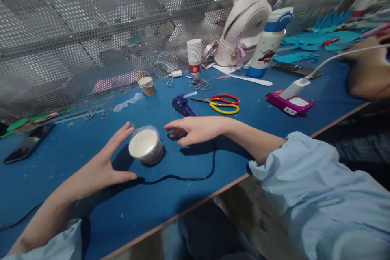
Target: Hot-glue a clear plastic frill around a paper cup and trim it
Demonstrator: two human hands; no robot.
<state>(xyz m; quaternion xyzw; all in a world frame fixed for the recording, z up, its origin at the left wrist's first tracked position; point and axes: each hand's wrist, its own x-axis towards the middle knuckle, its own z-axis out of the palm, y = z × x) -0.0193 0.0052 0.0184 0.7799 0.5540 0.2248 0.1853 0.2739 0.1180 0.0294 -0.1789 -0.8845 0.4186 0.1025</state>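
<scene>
A white paper cup, with thin clear plastic film around its outside, stands on the blue table between my hands. My left hand is to its left, thumb and fingers spread wide around that side without touching it. On the right, my right hand hovers over the table, fingers loosely stretched toward the cup and nothing in them. Just behind the right hand lies a blue hot glue gun with a pale glue stick in it. Beside the glue gun rest scissors with one red and one yellow handle.
Farther back are a small wrapped cup, stacked paper cups, a backpack and a water bottle. A purple power strip sits right, near another person's arm. A black cable crosses in front; a phone lies left.
</scene>
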